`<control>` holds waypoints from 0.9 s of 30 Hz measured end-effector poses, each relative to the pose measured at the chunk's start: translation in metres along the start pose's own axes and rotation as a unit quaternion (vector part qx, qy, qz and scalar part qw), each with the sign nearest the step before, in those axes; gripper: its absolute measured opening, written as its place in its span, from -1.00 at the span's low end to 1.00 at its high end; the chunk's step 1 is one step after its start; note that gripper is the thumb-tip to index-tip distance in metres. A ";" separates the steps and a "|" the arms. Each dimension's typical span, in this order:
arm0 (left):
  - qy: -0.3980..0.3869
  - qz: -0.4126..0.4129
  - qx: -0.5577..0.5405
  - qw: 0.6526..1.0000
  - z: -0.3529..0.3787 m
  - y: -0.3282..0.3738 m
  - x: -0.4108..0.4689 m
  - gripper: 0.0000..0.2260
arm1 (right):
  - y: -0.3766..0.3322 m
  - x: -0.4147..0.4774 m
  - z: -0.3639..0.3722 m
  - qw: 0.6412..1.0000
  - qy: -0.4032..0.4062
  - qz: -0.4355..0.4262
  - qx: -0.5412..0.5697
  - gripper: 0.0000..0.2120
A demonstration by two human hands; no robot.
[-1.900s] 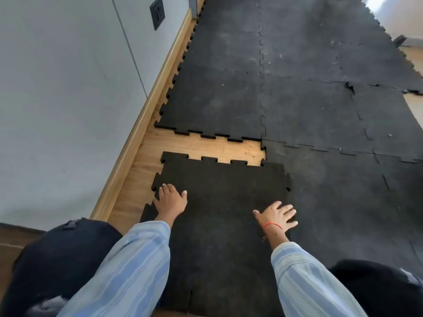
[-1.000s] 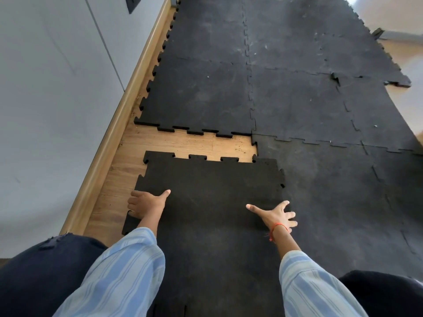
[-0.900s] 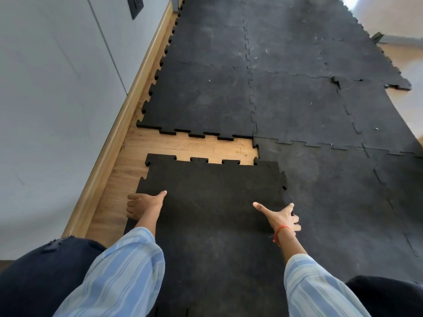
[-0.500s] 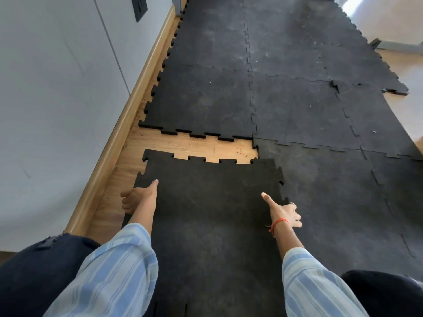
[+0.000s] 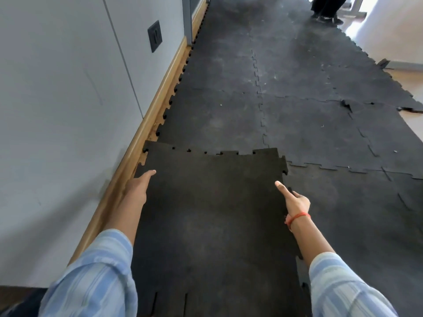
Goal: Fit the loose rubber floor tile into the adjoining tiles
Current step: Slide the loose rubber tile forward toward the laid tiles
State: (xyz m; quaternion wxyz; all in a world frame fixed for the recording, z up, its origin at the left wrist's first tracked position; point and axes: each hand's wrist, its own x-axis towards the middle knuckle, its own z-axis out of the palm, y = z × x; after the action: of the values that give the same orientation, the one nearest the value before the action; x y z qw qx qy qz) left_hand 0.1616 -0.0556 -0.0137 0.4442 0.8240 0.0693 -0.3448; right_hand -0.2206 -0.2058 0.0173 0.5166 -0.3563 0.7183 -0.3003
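The loose black rubber tile (image 5: 210,213) lies in front of me, held by both side edges. My left hand (image 5: 137,187) grips its left edge beside the skirting board, thumb on top, fingers hidden underneath. My right hand (image 5: 296,200), with a red wrist thread, grips the right edge the same way. The tile's toothed far edge rests against and partly over the teeth of the far adjoining tile (image 5: 217,120). Its right edge lies over the right adjoining tile (image 5: 348,202).
A grey wall with a dark socket (image 5: 155,36) and a wooden skirting board (image 5: 164,85) run along the left. Laid black tiles stretch ahead; one corner (image 5: 345,104) is lifted at the right. A person's feet (image 5: 325,17) stand at the far end.
The loose tile has slid forward and now covers the strip of bare wood floor. Both hands moved forward with it, and my view has tilted up.
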 end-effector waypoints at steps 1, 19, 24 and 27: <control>-0.011 0.002 -0.005 1.000 0.002 0.005 0.005 -0.02 | -0.001 0.007 0.001 1.000 -0.005 -0.001 0.007 -0.04; -0.195 0.234 0.585 0.752 0.089 -0.050 -0.056 0.17 | 0.027 0.024 0.018 0.900 -0.149 -0.076 -0.402 0.16; -0.191 0.251 0.624 0.715 0.089 -0.059 -0.060 0.21 | 0.024 0.030 0.013 0.886 -0.148 -0.086 -0.431 0.18; -0.194 0.244 0.633 0.709 0.083 -0.059 -0.059 0.21 | 0.026 0.027 0.016 0.882 -0.145 -0.095 -0.438 0.21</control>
State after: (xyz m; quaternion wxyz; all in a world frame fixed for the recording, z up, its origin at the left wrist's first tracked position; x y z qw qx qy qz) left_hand 0.0501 -0.0739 -0.0480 -0.1088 0.8151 -0.4565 -0.3397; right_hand -0.2161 -0.2149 -0.0222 0.3753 -0.6524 0.6564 0.0521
